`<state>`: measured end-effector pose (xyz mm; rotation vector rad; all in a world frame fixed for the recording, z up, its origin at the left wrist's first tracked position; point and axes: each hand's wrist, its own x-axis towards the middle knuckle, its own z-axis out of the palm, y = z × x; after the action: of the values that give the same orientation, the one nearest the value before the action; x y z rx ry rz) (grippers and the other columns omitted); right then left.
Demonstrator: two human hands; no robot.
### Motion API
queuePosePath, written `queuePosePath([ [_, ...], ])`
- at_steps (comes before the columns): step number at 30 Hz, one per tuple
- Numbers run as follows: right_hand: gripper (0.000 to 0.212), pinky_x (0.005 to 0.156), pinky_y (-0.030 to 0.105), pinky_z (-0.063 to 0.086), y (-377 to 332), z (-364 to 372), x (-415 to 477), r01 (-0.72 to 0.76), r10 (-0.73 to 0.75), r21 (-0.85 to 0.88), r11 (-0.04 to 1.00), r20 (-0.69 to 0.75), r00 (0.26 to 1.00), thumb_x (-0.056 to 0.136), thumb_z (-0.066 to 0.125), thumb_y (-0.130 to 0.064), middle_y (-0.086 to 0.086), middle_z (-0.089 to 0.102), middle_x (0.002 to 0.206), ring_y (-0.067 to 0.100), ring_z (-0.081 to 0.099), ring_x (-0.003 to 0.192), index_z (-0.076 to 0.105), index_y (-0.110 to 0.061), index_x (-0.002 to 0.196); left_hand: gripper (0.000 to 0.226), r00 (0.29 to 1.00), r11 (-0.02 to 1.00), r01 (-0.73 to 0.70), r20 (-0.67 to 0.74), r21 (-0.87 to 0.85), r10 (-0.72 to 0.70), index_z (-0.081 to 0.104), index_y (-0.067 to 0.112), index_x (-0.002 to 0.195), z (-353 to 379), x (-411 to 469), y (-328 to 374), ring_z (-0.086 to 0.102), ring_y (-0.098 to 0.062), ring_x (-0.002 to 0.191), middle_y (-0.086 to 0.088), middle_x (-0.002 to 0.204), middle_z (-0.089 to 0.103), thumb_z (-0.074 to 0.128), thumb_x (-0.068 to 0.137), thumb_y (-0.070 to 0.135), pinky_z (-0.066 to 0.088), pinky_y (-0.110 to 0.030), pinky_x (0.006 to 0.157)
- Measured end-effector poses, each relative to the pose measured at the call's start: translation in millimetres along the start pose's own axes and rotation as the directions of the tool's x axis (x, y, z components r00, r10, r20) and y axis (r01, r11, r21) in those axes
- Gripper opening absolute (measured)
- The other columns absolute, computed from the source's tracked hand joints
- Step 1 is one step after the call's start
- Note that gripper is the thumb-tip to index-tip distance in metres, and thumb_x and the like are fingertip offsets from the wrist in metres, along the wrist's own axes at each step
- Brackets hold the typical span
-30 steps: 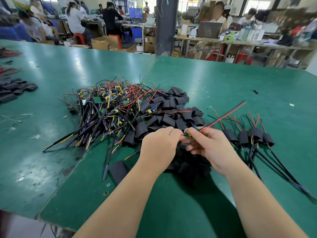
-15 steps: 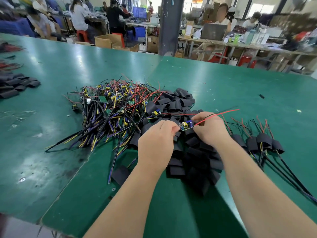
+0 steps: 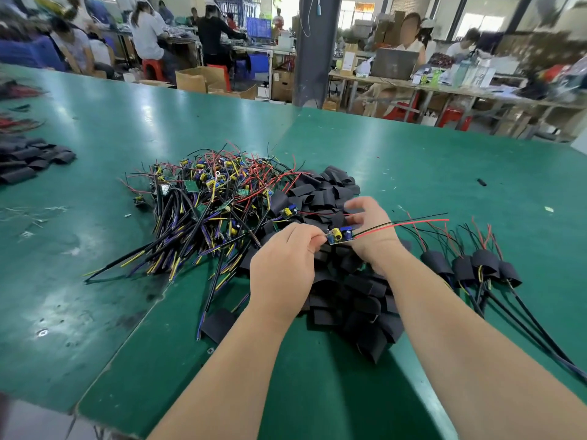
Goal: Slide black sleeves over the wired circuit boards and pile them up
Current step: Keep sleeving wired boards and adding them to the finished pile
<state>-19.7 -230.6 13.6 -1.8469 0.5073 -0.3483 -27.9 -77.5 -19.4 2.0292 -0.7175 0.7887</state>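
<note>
My left hand point(image 3: 282, 262) pinches one end of a small circuit board point(image 3: 339, 235) with blue and yellow parts. The board's red and black wires point(image 3: 413, 222) run off to the right, across my right wrist. My right hand point(image 3: 370, 227) lies just behind the board, its fingers bent over the heap of loose black sleeves point(image 3: 324, 193). Whether it holds a sleeve is hidden. A tangle of bare wired boards point(image 3: 206, 211) lies to the left. Several sleeved boards point(image 3: 482, 265) lie side by side at the right.
More black sleeves point(image 3: 359, 303) are heaped under my forearms, and one loose sleeve point(image 3: 219, 323) lies near the front. Another sleeve pile point(image 3: 25, 160) sits at the far left. The green table point(image 3: 95, 312) ends just below. People work at benches behind.
My right hand let go of the board's wire end and moved up onto the sleeve heap. My left hand still holds the board, now a little further right.
</note>
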Motion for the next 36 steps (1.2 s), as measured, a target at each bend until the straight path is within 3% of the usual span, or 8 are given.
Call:
queuePosePath([
  [3,0.048,0.063,0.016,0.048,10.5,-15.5,-16.4,0.125,-0.107,0.229,0.965,-0.092,0.990,0.074,0.074,0.009,0.002,0.062,0.089,0.005,0.058,0.069,0.059,-0.017,0.111,0.031,1.000,0.999,-0.016,0.006,-0.043,0.017,0.069,0.008,0.087,-2.8,-0.1,0.0,0.063,-0.022,0.070,0.001,0.079,0.068,0.045,0.091,0.027,0.050,-0.034,0.053],
  [6,0.030,0.070,0.023,0.048,22.3,-48.7,-33.9,0.115,-0.062,0.498,0.859,-0.121,0.991,0.078,0.069,0.008,0.000,0.066,0.081,0.011,0.061,0.071,0.061,-0.016,0.094,0.029,1.000,0.997,-0.025,0.013,-0.070,0.026,0.069,0.005,0.087,-3.8,-0.8,1.3,0.063,-0.025,0.071,-0.002,0.079,0.068,0.048,0.093,0.025,0.051,-0.038,0.055],
  [11,0.007,0.076,0.022,0.053,41.5,-89.4,-55.7,0.017,0.096,0.877,0.480,-0.071,0.993,0.083,0.061,-0.016,-0.005,0.071,0.079,0.004,0.067,0.068,0.055,-0.019,0.085,0.017,1.000,0.997,0.007,0.006,-0.077,-0.006,0.069,0.002,0.089,-6.7,-0.8,2.2,0.064,-0.027,0.073,-0.004,0.080,0.068,0.055,0.089,0.013,0.052,-0.040,0.060],
  [13,0.022,0.070,0.022,0.056,41.3,-92.4,-62.1,0.048,0.180,0.963,0.264,-0.099,0.979,0.072,0.066,-0.024,-0.001,0.071,0.082,0.005,0.067,0.069,0.059,-0.011,0.088,0.019,1.000,0.997,0.025,0.005,-0.073,-0.025,0.069,0.003,0.090,-8.6,-0.9,2.0,0.064,-0.027,0.076,-0.004,0.082,0.068,0.054,0.090,0.014,0.051,-0.039,0.063],
  [15,0.029,0.070,0.023,0.057,37.9,-91.9,-65.3,0.090,0.214,0.982,0.165,-0.125,0.969,0.067,0.069,-0.024,0.004,0.072,0.087,0.009,0.069,0.081,0.062,-0.007,0.089,0.019,0.999,0.997,0.032,0.008,-0.065,-0.032,0.068,0.003,0.090,-9.7,-1.7,2.2,0.063,-0.026,0.076,-0.003,0.081,0.068,0.053,0.090,0.014,0.049,-0.037,0.064],
  [23,0.025,0.073,0.022,0.056,33.3,-86.8,-66.4,0.136,0.158,0.963,0.235,-0.175,0.972,0.069,0.069,-0.023,-0.001,0.074,0.083,0.007,0.070,0.080,0.063,-0.010,0.089,0.023,0.998,0.997,0.011,0.057,-0.073,-0.007,0.069,0.000,0.091,-9.9,-4.0,4.8,0.063,-0.026,0.074,-0.005,0.082,0.069,0.052,0.091,0.016,0.052,-0.042,0.062],
  [30,0.025,0.075,0.023,0.057,30.0,-85.4,-69.5,0.132,0.236,0.973,0.189,-0.175,0.956,0.074,0.070,-0.020,0.001,0.074,0.081,0.010,0.072,0.082,0.061,-0.007,0.093,0.020,0.999,0.997,-0.018,0.048,-0.073,0.021,0.069,0.001,0.090,-8.2,-5.0,4.7,0.062,-0.026,0.071,-0.005,0.080,0.068,0.053,0.091,0.014,0.051,-0.041,0.059],
  [36,0.032,0.076,0.023,0.056,27.1,-80.3,-71.8,0.063,0.088,0.965,0.255,-0.088,0.992,0.068,0.068,-0.026,0.006,0.073,0.091,0.012,0.071,0.088,0.061,-0.008,0.093,0.025,0.996,0.997,-0.034,0.084,-0.069,0.040,0.070,0.000,0.089,-8.5,-6.8,6.5,0.063,-0.030,0.072,-0.007,0.079,0.068,0.052,0.093,0.018,0.051,-0.046,0.060],
])
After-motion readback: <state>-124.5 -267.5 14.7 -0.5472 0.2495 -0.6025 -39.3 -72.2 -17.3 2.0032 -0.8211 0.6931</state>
